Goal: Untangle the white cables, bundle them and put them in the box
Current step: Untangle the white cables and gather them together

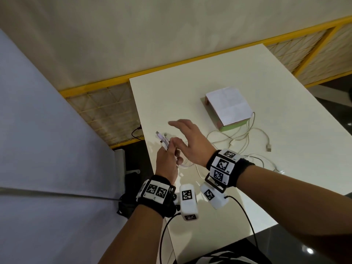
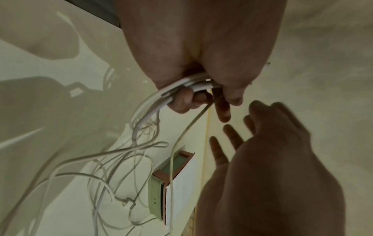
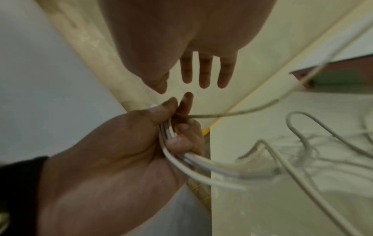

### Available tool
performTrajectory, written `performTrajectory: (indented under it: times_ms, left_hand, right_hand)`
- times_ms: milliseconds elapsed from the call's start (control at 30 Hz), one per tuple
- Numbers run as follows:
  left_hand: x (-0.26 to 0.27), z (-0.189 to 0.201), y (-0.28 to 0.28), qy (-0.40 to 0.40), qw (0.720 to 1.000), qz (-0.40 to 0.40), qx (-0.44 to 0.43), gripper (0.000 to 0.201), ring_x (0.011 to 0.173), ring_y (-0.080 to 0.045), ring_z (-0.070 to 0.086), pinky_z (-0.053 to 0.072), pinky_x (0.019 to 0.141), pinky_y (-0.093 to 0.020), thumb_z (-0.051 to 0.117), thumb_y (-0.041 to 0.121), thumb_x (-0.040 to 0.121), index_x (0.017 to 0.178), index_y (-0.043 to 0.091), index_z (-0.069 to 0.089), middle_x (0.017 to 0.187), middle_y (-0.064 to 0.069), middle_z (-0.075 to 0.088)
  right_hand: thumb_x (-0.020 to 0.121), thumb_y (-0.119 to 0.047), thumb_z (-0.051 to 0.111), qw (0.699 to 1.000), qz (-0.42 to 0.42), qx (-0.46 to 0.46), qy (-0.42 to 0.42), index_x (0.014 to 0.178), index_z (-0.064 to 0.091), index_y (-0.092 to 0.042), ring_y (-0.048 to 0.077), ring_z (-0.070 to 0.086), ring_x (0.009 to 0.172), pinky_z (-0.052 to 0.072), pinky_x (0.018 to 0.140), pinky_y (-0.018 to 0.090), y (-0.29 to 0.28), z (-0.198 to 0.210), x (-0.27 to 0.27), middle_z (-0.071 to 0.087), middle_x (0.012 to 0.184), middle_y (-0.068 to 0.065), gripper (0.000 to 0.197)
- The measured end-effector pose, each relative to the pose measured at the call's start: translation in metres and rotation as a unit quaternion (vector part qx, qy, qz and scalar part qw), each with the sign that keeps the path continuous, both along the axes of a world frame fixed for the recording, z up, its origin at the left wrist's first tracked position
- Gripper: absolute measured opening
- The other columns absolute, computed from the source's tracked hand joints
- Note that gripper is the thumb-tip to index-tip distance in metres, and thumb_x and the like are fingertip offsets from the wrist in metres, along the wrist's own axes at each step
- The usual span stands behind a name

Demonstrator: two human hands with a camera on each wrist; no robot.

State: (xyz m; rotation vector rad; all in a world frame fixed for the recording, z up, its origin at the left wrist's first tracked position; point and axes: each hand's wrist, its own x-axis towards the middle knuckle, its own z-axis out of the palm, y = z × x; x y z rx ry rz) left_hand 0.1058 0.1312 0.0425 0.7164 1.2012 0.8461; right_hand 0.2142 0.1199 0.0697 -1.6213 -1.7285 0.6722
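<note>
White cables (image 1: 245, 141) sprawl in loose tangled loops across the worktop (image 1: 219, 69), just beside the box (image 1: 227, 106), one strand running along the box's near edge. The left hand (image 1: 167, 161) has its grip curled round several cable ends, plugs poking out past the fingers. The right hand (image 1: 190, 141) hovers above it, fingers spread, holding nothing.
</note>
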Motion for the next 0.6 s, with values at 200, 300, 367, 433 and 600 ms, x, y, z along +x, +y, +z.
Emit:
performTrajectory:
  times_ms: [200,300,367,433,600]
  left_hand:
    - [-0.002,0.003,0.000,0.065,0.992,-0.087,0.062,0.020,0.061,-0.012,0.041,0.035,0.046,-0.015,0.038,0.005,0.099,0.086,0.009,0.053,0.071,-0.006,0.045]
    - [-0.005,0.002,0.003,0.070,0.991,-0.099,0.060,0.022,0.066,-0.014,0.048,0.041,0.058,-0.021,0.041,0.013,0.099,0.088,0.006,0.059,0.077,-0.008,0.055]
    - [-0.007,0.000,0.003,0.092,0.989,-0.101,0.060,0.025,0.073,-0.016,0.054,0.044,0.070,-0.028,0.043,0.015,0.098,0.085,0.010,0.063,0.080,-0.007,0.062]
    - [-0.006,0.001,0.003,0.062,0.994,-0.079,0.032,0.024,0.075,-0.020,0.054,0.045,0.073,-0.031,0.043,0.009,0.097,0.081,0.010,0.060,0.077,-0.011,0.059]
    - [-0.001,0.006,0.002,-0.023,0.998,-0.057,-0.010,0.027,0.047,-0.013,0.043,0.048,0.052,-0.025,0.036,0.002,0.100,0.076,0.006,0.050,0.061,-0.008,0.037]
  right_hand:
    - [0.097,-0.020,0.043,0.985,0.130,0.024,-0.114,0.134,0.048,-0.016,0.028,0.057,0.106,0.047,0.092,0.044,0.023,0.010,0.002,0.065,0.115,0.008,0.038]
    - [0.097,-0.025,0.044,0.988,0.106,-0.013,-0.108,0.132,0.050,-0.020,0.026,0.058,0.102,0.048,0.087,0.041,0.024,0.012,0.002,0.068,0.107,0.008,0.036]
    - [0.095,-0.023,0.048,0.991,0.099,-0.031,-0.080,0.131,0.052,-0.019,0.023,0.058,0.104,0.043,0.088,0.030,0.023,0.014,0.003,0.067,0.114,0.008,0.036]
    - [0.093,-0.020,0.053,0.993,0.096,-0.053,-0.047,0.126,0.058,-0.017,0.018,0.059,0.106,0.041,0.085,0.021,0.022,0.013,0.005,0.066,0.119,0.004,0.033]
    - [0.092,-0.023,0.056,0.985,0.073,-0.144,0.057,0.115,0.064,-0.021,0.021,0.068,0.092,0.055,0.081,0.027,0.021,0.008,0.006,0.063,0.122,-0.003,0.025]
